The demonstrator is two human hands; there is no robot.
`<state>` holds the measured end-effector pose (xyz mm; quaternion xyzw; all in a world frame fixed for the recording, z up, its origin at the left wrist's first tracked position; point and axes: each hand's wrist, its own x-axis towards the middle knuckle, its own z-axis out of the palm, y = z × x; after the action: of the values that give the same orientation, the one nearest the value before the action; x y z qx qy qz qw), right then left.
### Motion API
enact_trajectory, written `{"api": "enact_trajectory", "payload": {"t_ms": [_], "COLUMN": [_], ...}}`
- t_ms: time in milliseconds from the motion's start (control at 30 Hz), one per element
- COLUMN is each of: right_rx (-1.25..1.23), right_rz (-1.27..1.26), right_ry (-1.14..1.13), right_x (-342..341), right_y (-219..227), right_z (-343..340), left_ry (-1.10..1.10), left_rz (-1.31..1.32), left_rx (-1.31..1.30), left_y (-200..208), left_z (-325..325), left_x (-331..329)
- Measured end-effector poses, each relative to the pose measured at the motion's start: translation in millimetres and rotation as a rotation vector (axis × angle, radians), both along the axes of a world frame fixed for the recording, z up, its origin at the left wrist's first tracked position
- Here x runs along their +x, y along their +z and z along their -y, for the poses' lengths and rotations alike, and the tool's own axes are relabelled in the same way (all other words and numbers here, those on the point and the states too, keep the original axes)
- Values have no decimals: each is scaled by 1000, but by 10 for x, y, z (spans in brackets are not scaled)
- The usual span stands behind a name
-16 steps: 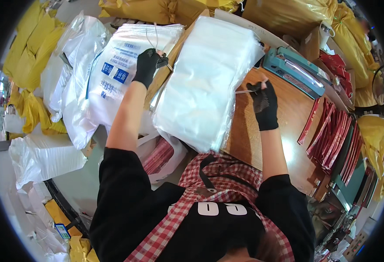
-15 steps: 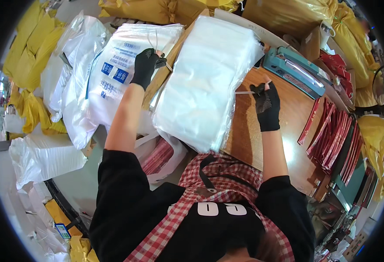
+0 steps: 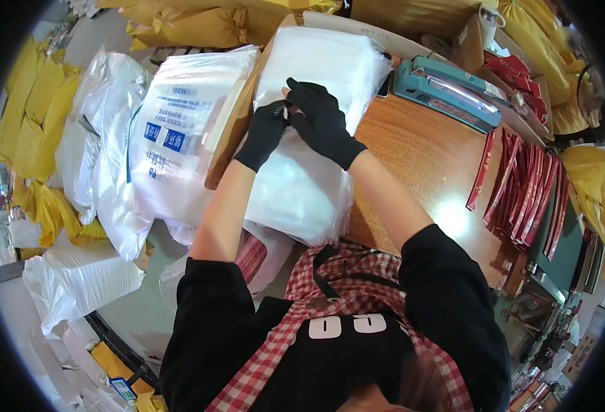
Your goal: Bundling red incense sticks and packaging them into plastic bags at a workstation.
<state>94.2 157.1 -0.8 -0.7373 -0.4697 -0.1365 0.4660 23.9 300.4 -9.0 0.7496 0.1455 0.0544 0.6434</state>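
A thick stack of clear plastic bags (image 3: 295,196) lies in front of me, half on the wooden table. Both my hands wear black gloves with bare fingertips and meet over the upper middle of the stack. My left hand (image 3: 268,132) has its fingers pinched together. Against it, my right hand (image 3: 321,122) is bent inward with closed fingers. A small pale bit of thin white string (image 3: 286,118) shows between the fingertips; the rest of it is hidden by the gloves.
A printed white plastic sack (image 3: 178,130) lies left of a cardboard edge (image 3: 237,144). On the wooden table (image 3: 398,158) stand a teal bag sealer (image 3: 446,93) and, at right, a row of red packets (image 3: 522,185). Yellow sacks (image 3: 185,27) line the back.
My hands, apart on either side of the stack with thin white string at each, have come together on top of it. The right hand moved left, the left hand right. The whole view shifted slightly.
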Motion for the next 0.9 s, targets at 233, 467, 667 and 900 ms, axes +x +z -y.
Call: {"api": "enact_trajectory", "payload": {"t_ms": [233,467,667,900], "right_rx": [-174,-11,-333,-988], "right_rz": [25,-218,134,10], "right_ry": [-2,-223,-1053,-1669], "right_x": [-150,-235,-346,-94], "right_y": [152,21,-318,590], "right_z": [-100,839,3416,5822], "left_ry": [-108,-43,-237,-53], "left_rz": [155,-208,-146,-206], "left_rx": [-422,535,980,1360], "left_y": [-283,-225,-99,568], "left_z": [-182,-219,-150,268], "left_x": [-48,53,163,169]}}
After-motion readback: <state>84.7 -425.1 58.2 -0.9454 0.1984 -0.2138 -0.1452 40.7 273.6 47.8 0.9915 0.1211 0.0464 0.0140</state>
